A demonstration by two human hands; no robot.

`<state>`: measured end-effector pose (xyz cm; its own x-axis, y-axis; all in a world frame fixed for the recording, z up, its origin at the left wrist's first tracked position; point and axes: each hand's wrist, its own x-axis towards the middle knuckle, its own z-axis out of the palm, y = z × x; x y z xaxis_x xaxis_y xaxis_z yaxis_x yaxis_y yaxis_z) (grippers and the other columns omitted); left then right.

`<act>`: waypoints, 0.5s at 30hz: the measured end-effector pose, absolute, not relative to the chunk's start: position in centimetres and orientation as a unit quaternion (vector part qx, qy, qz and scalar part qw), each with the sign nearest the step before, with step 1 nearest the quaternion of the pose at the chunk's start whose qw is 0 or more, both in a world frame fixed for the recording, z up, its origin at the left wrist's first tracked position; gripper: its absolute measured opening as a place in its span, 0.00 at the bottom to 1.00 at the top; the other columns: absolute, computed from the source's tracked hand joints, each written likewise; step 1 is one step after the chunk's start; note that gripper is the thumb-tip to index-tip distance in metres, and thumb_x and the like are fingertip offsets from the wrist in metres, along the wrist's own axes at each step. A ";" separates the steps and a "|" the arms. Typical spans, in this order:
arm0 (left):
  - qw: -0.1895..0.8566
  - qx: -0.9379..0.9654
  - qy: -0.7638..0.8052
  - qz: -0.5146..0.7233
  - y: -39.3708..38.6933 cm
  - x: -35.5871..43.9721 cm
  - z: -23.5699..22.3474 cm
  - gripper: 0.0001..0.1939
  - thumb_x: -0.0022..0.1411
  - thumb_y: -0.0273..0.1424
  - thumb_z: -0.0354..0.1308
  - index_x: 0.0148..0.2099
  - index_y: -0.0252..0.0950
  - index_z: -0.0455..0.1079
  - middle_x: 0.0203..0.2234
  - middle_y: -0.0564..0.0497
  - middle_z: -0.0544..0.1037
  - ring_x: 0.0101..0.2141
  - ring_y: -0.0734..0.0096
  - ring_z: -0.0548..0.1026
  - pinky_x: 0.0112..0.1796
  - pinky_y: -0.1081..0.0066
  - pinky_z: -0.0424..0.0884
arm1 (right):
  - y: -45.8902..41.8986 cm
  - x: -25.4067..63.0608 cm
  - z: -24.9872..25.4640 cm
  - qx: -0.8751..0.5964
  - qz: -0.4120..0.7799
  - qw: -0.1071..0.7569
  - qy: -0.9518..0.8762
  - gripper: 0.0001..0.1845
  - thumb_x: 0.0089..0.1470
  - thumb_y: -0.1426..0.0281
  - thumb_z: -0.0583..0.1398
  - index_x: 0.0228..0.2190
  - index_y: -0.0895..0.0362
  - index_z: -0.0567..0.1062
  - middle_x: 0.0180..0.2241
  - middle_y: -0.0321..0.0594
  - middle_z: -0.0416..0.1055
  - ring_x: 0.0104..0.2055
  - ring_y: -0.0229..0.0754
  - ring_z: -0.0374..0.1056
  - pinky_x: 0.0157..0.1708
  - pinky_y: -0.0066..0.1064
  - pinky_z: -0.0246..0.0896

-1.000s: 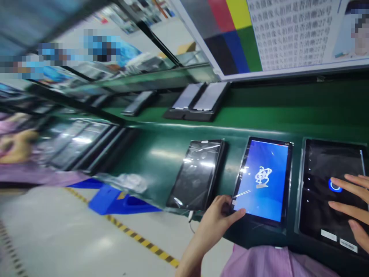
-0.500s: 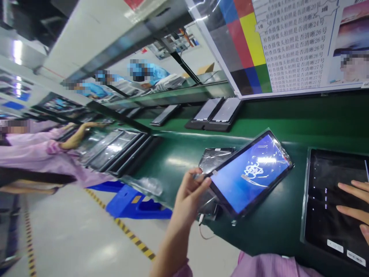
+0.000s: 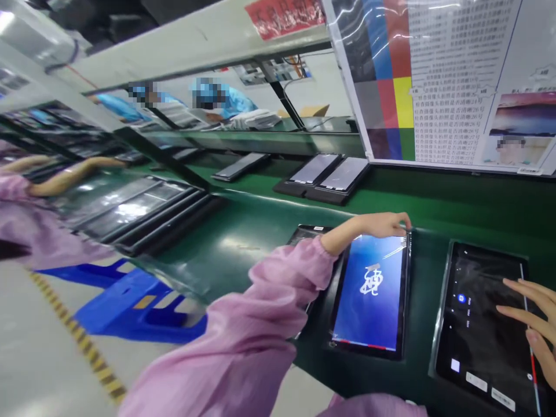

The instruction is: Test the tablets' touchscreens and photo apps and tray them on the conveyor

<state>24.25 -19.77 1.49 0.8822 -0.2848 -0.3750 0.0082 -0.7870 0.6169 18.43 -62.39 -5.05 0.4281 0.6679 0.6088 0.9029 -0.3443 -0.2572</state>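
Note:
A tablet with a lit blue screen [image 3: 377, 295] lies on the green bench in front of me, a white scribble near its middle. My left hand [image 3: 384, 225] reaches over its far edge, fingers bent around the far right corner. At the right lies a second tablet [image 3: 482, 324] with a mostly black screen, small camera-style icons and two white labels. Over its right side my right hand [image 3: 532, 318] spreads its fingers, the tips at or just above the glass. Another dark tablet [image 3: 304, 233] is partly hidden behind my left sleeve.
Two grey-screened tablets [image 3: 343, 174] rest on a black holder on the back ledge. A colour chart board [image 3: 391, 87] stands behind. Several wrapped tablets [image 3: 134, 211] lie at left, near a co-worker's arm [image 3: 65, 179]. A blue stool [image 3: 125, 307] stands below the bench.
The blue-screened tablet has turned and now lies flat. My left hand has moved from its near left corner to its far right one. Icons and a thumbnail now show on the right tablet.

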 end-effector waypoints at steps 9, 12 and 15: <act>0.281 0.952 -0.084 -0.087 -23.5 20.7 -1.4 0.23 0.69 0.36 0.57 0.63 0.35 0.63 0.52 0.39 0.82 0.54 0.50 0.79 0.60 0.51 0.65 | -62.7 18.4 -5.1 -0.814 -0.185 0.295 -0.464 0.19 0.67 0.73 0.52 0.52 0.51 0.78 0.64 0.42 0.68 0.64 0.57 0.64 0.55 0.50 0.59; 0.328 0.945 -0.018 -0.001 -22.1 16.3 -2.0 0.26 0.72 0.40 0.52 0.68 0.39 0.58 0.66 0.37 0.71 0.66 0.50 0.68 0.63 0.49 0.64 | -62.5 18.3 -4.8 -0.820 -0.182 0.296 -0.455 0.19 0.67 0.73 0.52 0.52 0.51 0.78 0.63 0.43 0.68 0.63 0.58 0.65 0.55 0.51 0.60; 0.416 0.893 0.147 0.090 -20.3 11.6 -4.3 0.28 0.69 0.43 0.55 0.66 0.40 0.60 0.60 0.38 0.75 0.62 0.51 0.73 0.62 0.48 0.68 | -62.4 18.1 -4.6 -0.826 -0.176 0.297 -0.446 0.19 0.67 0.73 0.52 0.51 0.52 0.78 0.63 0.43 0.69 0.63 0.58 0.65 0.55 0.51 0.60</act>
